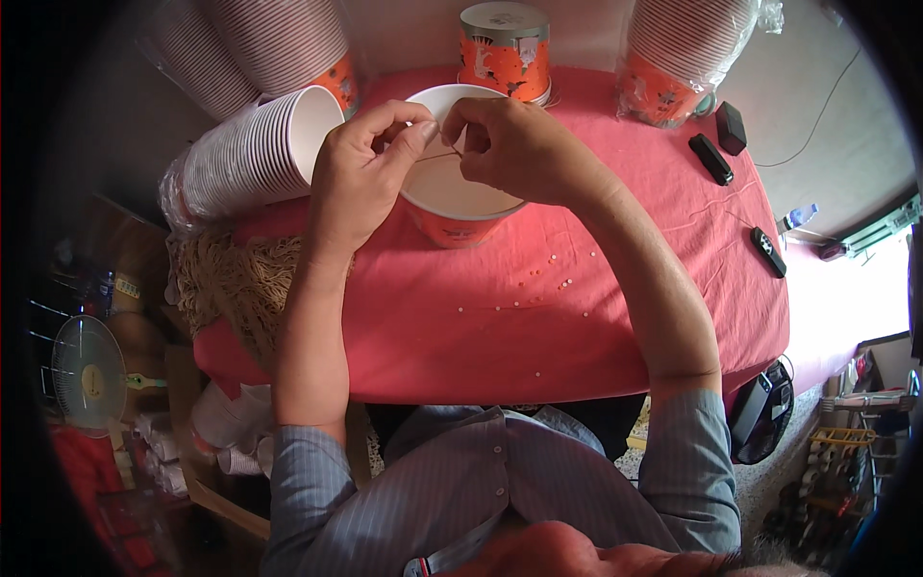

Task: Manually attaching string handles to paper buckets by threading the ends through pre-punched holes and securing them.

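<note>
A paper bucket with an orange printed outside (461, 231) and a white inside stands upright on the red cloth. Over its opening, my left hand (365, 173) is closed in a pinch of thumb and fingers at the far rim. My right hand (519, 144) is pinched too, its fingertips close to those of the left. A thin brown string (437, 157) runs between the two hands, across the bucket's mouth. What sits right at the fingertips is too small to make out. A tangled bundle of tan strings (240, 284) lies beside my left forearm.
Stacked white buckets (240, 159) lie tipped at the left; a wrapped stack (687, 53) stands back right. An upside-down bucket (505, 58) sits at the back. Small white and orange dots (538, 288) dot the cloth. A black remote (767, 252) lies near the right edge.
</note>
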A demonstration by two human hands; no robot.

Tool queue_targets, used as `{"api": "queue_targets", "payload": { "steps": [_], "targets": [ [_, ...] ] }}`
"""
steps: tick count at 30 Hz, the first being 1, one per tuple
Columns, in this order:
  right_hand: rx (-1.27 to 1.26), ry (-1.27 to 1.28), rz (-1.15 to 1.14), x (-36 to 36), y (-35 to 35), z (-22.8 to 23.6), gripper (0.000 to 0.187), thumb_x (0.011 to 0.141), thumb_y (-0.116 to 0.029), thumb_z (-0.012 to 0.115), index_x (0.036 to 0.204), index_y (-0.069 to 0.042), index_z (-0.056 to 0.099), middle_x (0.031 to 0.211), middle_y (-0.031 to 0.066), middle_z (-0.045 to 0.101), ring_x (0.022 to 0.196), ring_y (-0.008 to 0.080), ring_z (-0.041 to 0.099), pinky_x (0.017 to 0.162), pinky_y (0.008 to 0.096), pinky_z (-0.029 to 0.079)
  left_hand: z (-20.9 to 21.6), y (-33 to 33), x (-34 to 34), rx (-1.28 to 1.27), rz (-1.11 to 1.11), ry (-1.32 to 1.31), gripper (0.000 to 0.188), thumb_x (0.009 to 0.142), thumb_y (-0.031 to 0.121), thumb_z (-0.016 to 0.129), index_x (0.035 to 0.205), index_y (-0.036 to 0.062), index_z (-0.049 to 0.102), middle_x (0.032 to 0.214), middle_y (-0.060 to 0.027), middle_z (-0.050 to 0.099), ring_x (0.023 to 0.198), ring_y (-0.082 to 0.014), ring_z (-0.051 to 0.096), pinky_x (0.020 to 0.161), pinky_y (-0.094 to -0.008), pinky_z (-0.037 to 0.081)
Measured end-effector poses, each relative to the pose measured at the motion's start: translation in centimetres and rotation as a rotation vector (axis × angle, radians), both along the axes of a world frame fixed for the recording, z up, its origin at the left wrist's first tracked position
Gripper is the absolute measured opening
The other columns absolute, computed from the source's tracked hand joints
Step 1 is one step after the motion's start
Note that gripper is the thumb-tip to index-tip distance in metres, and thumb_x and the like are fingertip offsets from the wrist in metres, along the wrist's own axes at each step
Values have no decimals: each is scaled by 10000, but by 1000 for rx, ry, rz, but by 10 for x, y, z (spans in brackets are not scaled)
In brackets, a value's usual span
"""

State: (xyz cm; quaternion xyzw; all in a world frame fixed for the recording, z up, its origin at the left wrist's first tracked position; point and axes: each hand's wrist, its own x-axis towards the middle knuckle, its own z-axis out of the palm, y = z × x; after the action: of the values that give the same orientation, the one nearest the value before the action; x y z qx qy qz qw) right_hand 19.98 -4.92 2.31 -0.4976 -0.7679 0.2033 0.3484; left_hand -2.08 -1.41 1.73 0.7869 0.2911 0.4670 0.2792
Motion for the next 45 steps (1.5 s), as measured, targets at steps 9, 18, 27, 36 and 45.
{"api": "queue_targets", "payload": {
  "steps": [9, 18, 27, 36, 45],
  "targets": [
    [-223, 427, 49, 33, -3, 31, 271, 1001, -101, 627, 1242, -25, 723, 846, 24, 706, 735, 96, 673, 675, 276, 554, 4, 13, -8, -138, -40, -40, 138, 1050, 109, 692, 1019, -15, 743, 920, 1, 744, 888, -75, 651, 830, -271, 534],
    [-174, 398, 142, 26, -5, 33, 240, 1010, -73, 658, 1238, -43, 725, 899, 19, 739, 799, 90, 699, 694, 266, 559, 13, -15, 2, 112, 17, 106, 274, 1004, 88, 742, 1254, -25, 736, 1122, -143, 796, 1021, -199, 772, 902, -349, 605],
    [-159, 387, 169, 22, -9, 35, 191, 1002, -33, 666, 1186, -30, 719, 908, 19, 743, 828, 90, 702, 724, 270, 566, 3, -21, 17, 142, 98, 88, 110, 964, 75, 800, 1054, 13, 806, 963, -154, 797, 921, -316, 784, 813, -421, 604],
    [-86, 343, 0, 51, 4, 35, 213, 980, -26, 669, 1188, -25, 715, 894, 7, 732, 767, 81, 673, 663, 269, 540, 14, -1, -9, 300, 107, 140, 50, 959, 1, 746, 1001, -19, 766, 894, -117, 759, 814, -249, 724, 751, -379, 562],
    [249, -190, -495, 74, 2, 37, 237, 966, -123, 675, 1168, -39, 767, 992, 156, 808, 911, 265, 793, 810, 395, 614, -1, 14, -10, -87, -53, 15, 141, 1051, 100, 742, 1084, -29, 788, 912, -30, 764, 825, -86, 665, 740, -287, 534]
  ]
}}
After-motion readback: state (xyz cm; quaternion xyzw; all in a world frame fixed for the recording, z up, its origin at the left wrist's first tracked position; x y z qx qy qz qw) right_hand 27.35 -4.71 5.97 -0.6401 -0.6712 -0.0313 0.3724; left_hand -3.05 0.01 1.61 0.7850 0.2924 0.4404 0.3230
